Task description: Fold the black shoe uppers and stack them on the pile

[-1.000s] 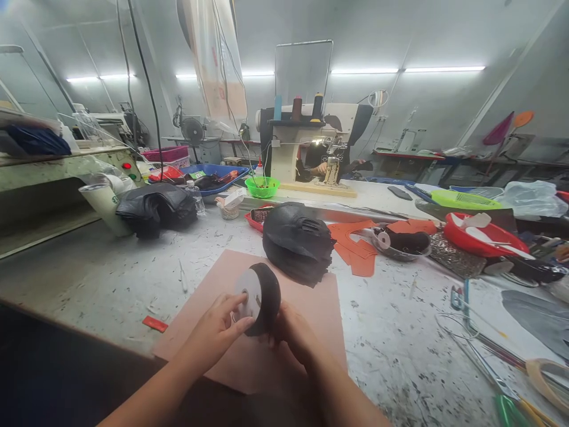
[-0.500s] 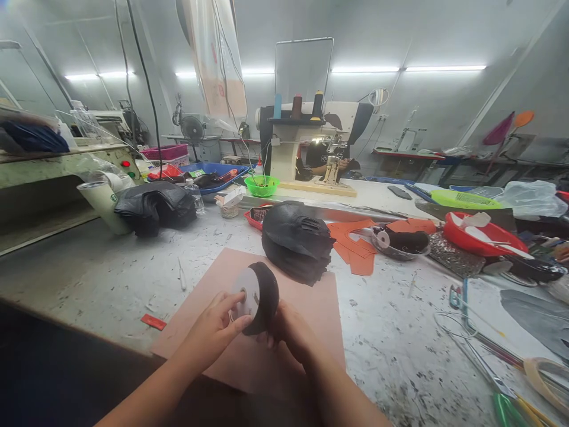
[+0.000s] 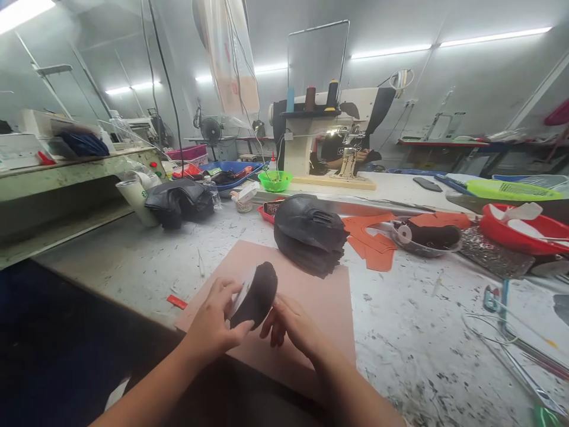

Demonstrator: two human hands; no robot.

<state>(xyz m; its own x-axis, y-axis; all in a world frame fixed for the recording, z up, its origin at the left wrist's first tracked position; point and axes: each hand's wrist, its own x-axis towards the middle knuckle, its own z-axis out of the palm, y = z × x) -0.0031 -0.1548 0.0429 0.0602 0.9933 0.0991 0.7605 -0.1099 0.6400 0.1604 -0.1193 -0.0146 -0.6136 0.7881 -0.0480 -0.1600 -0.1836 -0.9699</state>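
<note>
My left hand (image 3: 217, 317) is closed around a roll of black tape (image 3: 260, 299) with a pale flat side, its thumb along the lower edge. The roll is held tilted above a pink board (image 3: 324, 314), its dark outer band facing right. At the roll's right edge is my right hand (image 3: 293, 326), its fingers bent and spaced apart. Its upper fingertips touch or nearly touch the band; whether they pinch a loose end cannot be made out. Beyond the roll, a stack of black leather-like pieces (image 3: 309, 234) rests on the board's far edge.
Orange cut pieces (image 3: 377, 252) and a clear bowl with a black roll (image 3: 427, 240) lie right of the stack. Behind stands a sewing machine (image 3: 297, 154), with a person partly visible behind it. A red strip (image 3: 176, 302) lies left; scissors (image 3: 533, 379) lie right.
The roll has turned so that more of its black band and less of its pale side shows. My right hand's fingers have spread more into view. The camera view has shifted left and tilted.
</note>
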